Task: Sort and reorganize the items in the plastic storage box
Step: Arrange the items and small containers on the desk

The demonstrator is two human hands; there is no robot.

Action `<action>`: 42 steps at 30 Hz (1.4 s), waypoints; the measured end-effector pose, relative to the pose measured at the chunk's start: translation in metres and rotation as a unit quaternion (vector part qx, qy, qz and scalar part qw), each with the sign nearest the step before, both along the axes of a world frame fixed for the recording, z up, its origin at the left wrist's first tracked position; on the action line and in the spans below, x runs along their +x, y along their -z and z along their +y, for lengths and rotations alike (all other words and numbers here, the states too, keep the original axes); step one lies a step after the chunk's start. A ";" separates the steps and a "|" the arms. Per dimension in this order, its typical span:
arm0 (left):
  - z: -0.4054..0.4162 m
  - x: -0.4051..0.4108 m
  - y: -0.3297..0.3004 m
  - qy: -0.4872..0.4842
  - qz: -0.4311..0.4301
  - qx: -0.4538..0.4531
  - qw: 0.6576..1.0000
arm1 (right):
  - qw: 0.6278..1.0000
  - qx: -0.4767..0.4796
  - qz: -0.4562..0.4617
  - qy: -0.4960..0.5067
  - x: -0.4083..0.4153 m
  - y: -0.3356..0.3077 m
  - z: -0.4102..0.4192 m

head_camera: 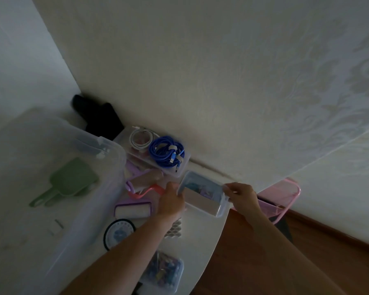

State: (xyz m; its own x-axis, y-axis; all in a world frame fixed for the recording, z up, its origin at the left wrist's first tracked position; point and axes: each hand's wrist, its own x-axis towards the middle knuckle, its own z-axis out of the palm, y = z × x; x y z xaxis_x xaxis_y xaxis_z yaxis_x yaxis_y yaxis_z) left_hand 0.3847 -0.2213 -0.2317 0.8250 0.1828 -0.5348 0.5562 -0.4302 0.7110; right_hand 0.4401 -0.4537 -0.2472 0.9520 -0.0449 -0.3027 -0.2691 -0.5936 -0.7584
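Both hands hold the small tray (202,193) by its ends, left hand (172,200) and right hand (242,195) gripping its rims to keep it level. It hangs over the table (197,235), right of the big box (58,188), likely headed there.

Lint rollers (134,210) and the large storage box (77,209) hemmed my left side, the cable tray (179,170) blocked ahead; bare tabletop (197,235) lay open nearer me.

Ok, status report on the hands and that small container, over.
Left hand and right hand grip small clear container at opposite ends. Lint rollers close beside it.
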 end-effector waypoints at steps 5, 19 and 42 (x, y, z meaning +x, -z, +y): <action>0.013 -0.007 -0.014 -0.024 -0.021 0.068 0.997 | 0.968 0.202 0.121 0.088 -0.002 -0.011 0.007; 0.020 -0.011 -0.032 -0.026 -0.042 0.131 0.990 | 0.989 -0.143 -0.018 -0.034 0.020 0.021 0.010; -0.009 0.006 0.004 -0.017 -0.036 0.075 0.996 | 0.912 -0.205 -0.271 -0.230 -0.059 -0.004 -0.004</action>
State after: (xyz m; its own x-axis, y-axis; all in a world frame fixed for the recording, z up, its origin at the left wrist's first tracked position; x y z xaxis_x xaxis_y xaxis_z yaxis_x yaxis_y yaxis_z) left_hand 0.3910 -0.2306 -0.2361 0.8523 0.2849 -0.4387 0.5220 -0.5169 0.6785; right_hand 0.3812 -0.4572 -0.2437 0.9035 0.3929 0.1709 0.4282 -0.8127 -0.3953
